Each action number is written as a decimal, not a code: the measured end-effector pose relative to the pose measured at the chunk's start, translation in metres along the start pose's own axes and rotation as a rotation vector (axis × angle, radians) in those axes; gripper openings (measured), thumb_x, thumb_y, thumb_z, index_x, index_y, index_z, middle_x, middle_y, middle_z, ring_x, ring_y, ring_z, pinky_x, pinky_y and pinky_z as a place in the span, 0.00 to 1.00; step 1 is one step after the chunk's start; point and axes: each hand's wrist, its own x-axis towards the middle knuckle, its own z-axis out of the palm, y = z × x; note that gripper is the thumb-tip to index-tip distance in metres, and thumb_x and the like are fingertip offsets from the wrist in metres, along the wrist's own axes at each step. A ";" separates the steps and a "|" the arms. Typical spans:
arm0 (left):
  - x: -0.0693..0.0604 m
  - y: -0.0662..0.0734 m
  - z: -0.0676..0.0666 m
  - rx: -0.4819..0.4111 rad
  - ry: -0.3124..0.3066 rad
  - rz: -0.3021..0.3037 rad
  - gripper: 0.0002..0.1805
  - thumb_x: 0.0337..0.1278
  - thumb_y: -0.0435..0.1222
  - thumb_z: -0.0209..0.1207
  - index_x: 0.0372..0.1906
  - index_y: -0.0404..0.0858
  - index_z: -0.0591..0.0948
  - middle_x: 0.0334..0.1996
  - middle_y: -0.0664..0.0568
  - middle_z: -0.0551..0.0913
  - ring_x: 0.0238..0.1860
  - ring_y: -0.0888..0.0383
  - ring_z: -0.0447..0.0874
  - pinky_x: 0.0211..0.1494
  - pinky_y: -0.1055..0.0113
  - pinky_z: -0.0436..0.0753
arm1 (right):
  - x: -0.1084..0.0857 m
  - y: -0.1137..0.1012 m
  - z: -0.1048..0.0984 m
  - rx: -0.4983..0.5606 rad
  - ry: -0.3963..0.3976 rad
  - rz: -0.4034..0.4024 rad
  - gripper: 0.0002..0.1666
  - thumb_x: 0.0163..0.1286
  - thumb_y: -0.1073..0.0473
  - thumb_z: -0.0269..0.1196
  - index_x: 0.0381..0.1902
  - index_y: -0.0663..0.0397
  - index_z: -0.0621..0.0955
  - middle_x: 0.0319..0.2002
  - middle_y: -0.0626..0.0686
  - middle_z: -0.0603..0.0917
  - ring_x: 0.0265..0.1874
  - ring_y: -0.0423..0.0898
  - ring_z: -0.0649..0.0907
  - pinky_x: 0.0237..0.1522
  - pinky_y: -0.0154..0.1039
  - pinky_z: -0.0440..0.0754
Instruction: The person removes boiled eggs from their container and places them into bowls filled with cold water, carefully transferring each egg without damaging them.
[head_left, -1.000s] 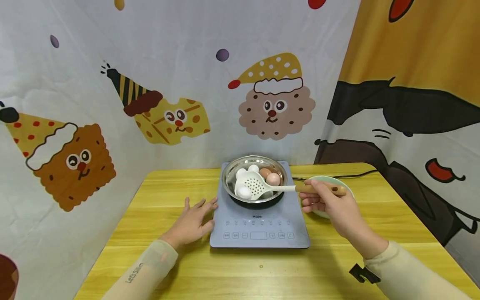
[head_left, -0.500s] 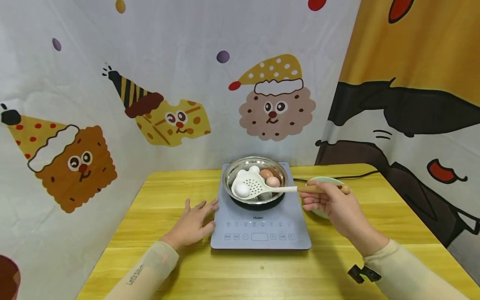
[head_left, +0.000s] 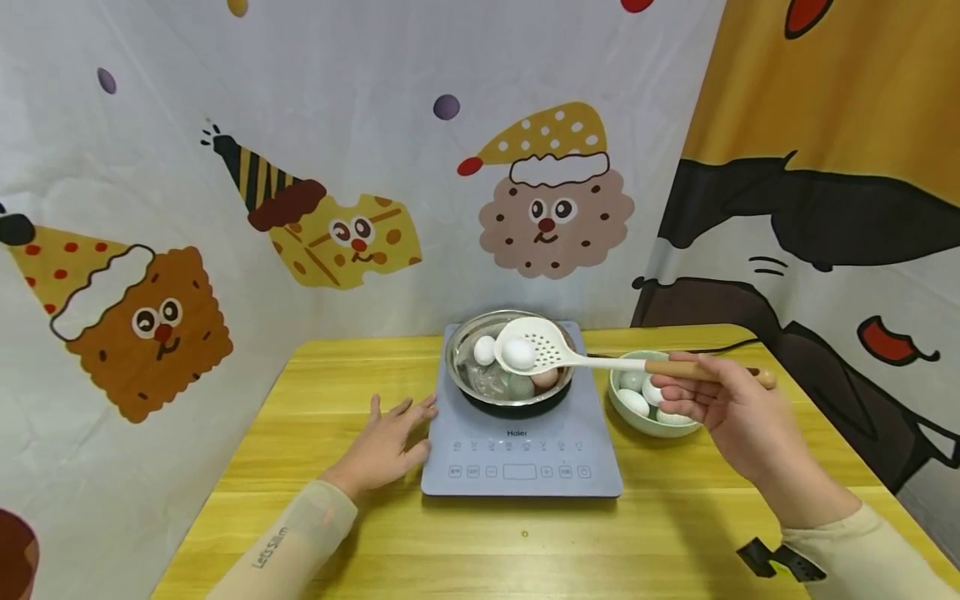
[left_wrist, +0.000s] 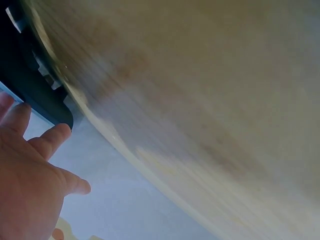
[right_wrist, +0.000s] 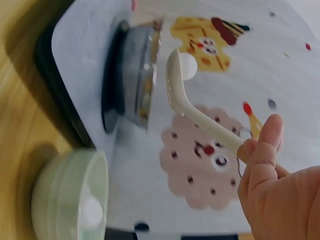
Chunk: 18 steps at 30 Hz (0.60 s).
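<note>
My right hand (head_left: pixel 738 408) grips the wooden handle of a white slotted spoon (head_left: pixel 551 343). In the spoon's bowl lies one white egg (head_left: pixel 519 354), raised above the rim of a steel pan (head_left: pixel 461 387); the right wrist view shows spoon and egg clear of the pan. Inside the pan are another white egg (head_left: pixel 485 350), a greenish egg (head_left: pixel 521 386) and a brown egg (head_left: pixel 545 378), partly hidden by the spoon. My left hand (head_left: pixel 386 446) is spread, its fingertips touching the left edge of the induction cooker (head_left: pixel 517 458) on which the pan stands.
To the right of the cooker, a pale green bowl (head_left: pixel 652 427) holds several eggs, partly behind my right hand. A black cord (head_left: pixel 712 351) runs across the back of the wooden table (head_left: pixel 360 533). A printed cloth (head_left: pixel 442 50) hangs close behind.
My right hand has moved right and lifted the slotted spoon out of the pan with the white egg in it. More of the green bowl shows. My left hand has stayed put.
</note>
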 end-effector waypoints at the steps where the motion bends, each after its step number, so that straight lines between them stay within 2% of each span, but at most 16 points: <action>1: 0.000 0.000 0.000 0.004 -0.002 -0.001 0.29 0.76 0.49 0.54 0.76 0.45 0.74 0.82 0.56 0.68 0.79 0.32 0.70 0.79 0.17 0.41 | -0.004 -0.004 -0.005 -0.011 -0.002 -0.022 0.26 0.90 0.60 0.41 0.59 0.61 0.86 0.51 0.62 0.93 0.42 0.49 0.95 0.46 0.42 0.93; 4: 0.001 0.001 -0.002 0.008 -0.015 -0.007 0.30 0.76 0.49 0.54 0.77 0.45 0.73 0.83 0.56 0.68 0.80 0.33 0.69 0.79 0.17 0.41 | -0.018 -0.014 -0.021 -0.070 0.050 -0.083 0.27 0.90 0.60 0.41 0.61 0.66 0.85 0.52 0.62 0.93 0.43 0.50 0.95 0.45 0.41 0.93; 8: 0.000 0.002 -0.003 0.000 -0.029 -0.012 0.30 0.76 0.49 0.54 0.77 0.45 0.73 0.83 0.55 0.67 0.80 0.32 0.68 0.79 0.17 0.40 | -0.040 -0.022 -0.045 -0.182 0.199 -0.129 0.25 0.90 0.58 0.45 0.60 0.64 0.86 0.51 0.58 0.93 0.44 0.48 0.95 0.42 0.40 0.93; 11: 0.000 0.003 -0.003 -0.003 -0.026 -0.012 0.30 0.76 0.49 0.54 0.76 0.45 0.74 0.83 0.55 0.67 0.80 0.32 0.68 0.79 0.17 0.40 | -0.054 -0.024 -0.063 -0.195 0.276 -0.150 0.23 0.90 0.58 0.45 0.59 0.58 0.86 0.49 0.55 0.94 0.43 0.46 0.95 0.40 0.39 0.93; 15: -0.001 0.003 -0.003 -0.008 -0.015 -0.011 0.29 0.76 0.48 0.54 0.76 0.45 0.74 0.83 0.55 0.67 0.79 0.32 0.68 0.79 0.17 0.41 | -0.069 -0.022 -0.080 -0.173 0.318 -0.217 0.23 0.89 0.61 0.44 0.57 0.56 0.87 0.46 0.54 0.95 0.39 0.45 0.95 0.37 0.39 0.92; 18: -0.001 0.003 -0.004 -0.014 -0.018 -0.013 0.30 0.76 0.48 0.55 0.77 0.44 0.73 0.83 0.54 0.68 0.80 0.31 0.68 0.79 0.17 0.40 | -0.075 -0.019 -0.086 -0.198 0.358 -0.252 0.23 0.88 0.63 0.45 0.56 0.55 0.87 0.45 0.52 0.95 0.36 0.43 0.95 0.35 0.37 0.92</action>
